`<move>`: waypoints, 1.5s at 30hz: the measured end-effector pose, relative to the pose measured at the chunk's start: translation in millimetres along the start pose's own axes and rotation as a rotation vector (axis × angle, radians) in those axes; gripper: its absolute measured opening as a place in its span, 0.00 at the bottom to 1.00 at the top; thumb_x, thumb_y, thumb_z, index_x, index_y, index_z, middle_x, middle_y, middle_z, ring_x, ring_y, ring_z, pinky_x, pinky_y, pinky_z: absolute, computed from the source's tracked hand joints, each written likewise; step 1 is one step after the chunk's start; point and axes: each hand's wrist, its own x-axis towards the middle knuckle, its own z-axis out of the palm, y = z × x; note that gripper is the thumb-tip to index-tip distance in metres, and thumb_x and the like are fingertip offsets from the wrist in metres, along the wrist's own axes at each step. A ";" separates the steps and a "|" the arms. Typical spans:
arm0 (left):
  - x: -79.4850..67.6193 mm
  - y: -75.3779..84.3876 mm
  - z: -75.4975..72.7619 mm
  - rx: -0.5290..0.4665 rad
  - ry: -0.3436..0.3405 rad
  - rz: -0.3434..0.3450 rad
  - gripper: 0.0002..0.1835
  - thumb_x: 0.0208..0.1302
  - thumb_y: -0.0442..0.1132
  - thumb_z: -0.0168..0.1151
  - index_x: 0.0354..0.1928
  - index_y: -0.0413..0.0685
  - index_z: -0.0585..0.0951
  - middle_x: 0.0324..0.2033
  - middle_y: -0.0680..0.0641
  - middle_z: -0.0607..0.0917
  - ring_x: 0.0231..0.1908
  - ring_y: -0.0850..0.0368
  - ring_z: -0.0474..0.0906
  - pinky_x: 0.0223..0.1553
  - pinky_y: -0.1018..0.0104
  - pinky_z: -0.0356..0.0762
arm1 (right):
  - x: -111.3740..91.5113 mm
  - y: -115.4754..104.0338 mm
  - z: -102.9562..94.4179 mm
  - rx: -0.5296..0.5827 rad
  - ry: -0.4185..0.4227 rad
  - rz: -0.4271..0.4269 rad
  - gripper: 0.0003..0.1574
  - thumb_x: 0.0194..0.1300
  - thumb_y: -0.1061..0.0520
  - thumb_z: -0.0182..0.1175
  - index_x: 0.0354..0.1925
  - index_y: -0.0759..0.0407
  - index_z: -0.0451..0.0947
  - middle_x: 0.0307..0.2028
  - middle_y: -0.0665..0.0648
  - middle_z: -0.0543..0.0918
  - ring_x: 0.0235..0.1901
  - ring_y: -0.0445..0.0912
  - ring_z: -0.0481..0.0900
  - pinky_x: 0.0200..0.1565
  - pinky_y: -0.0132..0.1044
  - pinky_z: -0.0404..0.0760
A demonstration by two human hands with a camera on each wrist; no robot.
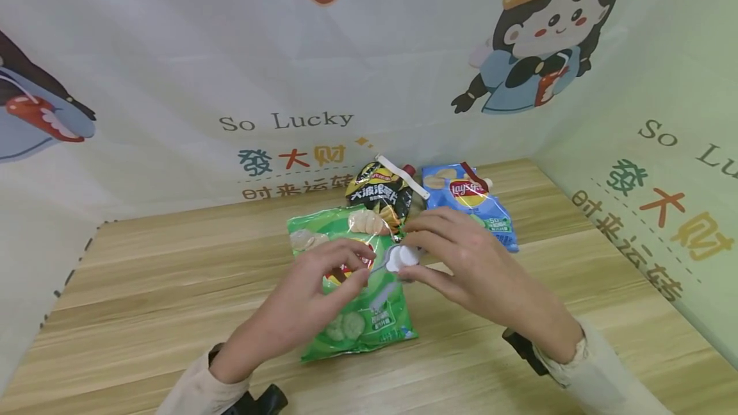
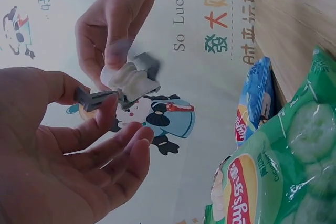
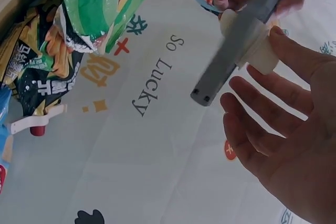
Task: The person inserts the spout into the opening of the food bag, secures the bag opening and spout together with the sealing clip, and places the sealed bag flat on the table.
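Note:
Above a green Lay's chip bag (image 1: 383, 322), both hands hold a grey bag clip (image 3: 223, 64) with a white spout cap (image 1: 401, 257). My left hand (image 1: 314, 296) pinches one end of the grey clip between thumb and index finger, its other fingers loosely bent. From the other side, my right hand (image 1: 467, 264) pinches the white cap with thumb and fingertips. In the right wrist view the long grey bar slants across in front of the cap. The green bag lies flat on the table beneath the hands.
Behind the green bag lies a black chip bag (image 1: 369, 191) with a white clip (image 1: 403, 177) and red cap. A blue Lay's bag (image 1: 501, 216) with a dark red clip (image 1: 475, 176) is at the back right. Printed cloth walls (image 1: 173, 82) border the wooden table (image 1: 144, 287).

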 end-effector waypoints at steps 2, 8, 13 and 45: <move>0.6 0.1 0.1 0.019 0.014 -0.008 0.08 0.70 0.40 0.59 0.30 0.55 0.82 0.51 0.54 0.83 0.50 0.59 0.76 0.43 0.61 0.79 | -0.6 0.0 -0.2 0.011 -0.005 0.010 0.18 0.60 0.49 0.71 0.44 0.58 0.84 0.52 0.54 0.83 0.57 0.51 0.76 0.59 0.47 0.76; 3.1 -1.3 -2.0 0.018 0.045 -0.007 0.12 0.70 0.36 0.58 0.27 0.54 0.78 0.53 0.54 0.83 0.43 0.59 0.76 0.36 0.64 0.78 | -1.5 -0.3 -1.0 0.077 -0.057 0.021 0.17 0.64 0.47 0.68 0.46 0.55 0.84 0.59 0.53 0.79 0.64 0.51 0.70 0.64 0.49 0.71; 3.6 -1.6 -3.0 0.002 0.078 -0.030 0.13 0.71 0.35 0.55 0.27 0.55 0.79 0.55 0.52 0.83 0.44 0.58 0.76 0.36 0.64 0.77 | -1.2 1.0 -1.5 0.097 -0.045 0.023 0.18 0.66 0.44 0.66 0.45 0.56 0.83 0.59 0.53 0.79 0.64 0.50 0.70 0.64 0.47 0.71; -63.8 -34.4 12.6 0.071 0.035 -0.141 0.17 0.77 0.42 0.53 0.26 0.53 0.81 0.42 0.50 0.84 0.43 0.58 0.80 0.38 0.69 0.81 | -1.2 -0.5 -8.4 0.156 -0.061 0.044 0.19 0.65 0.44 0.67 0.46 0.55 0.83 0.59 0.51 0.78 0.64 0.48 0.69 0.65 0.46 0.69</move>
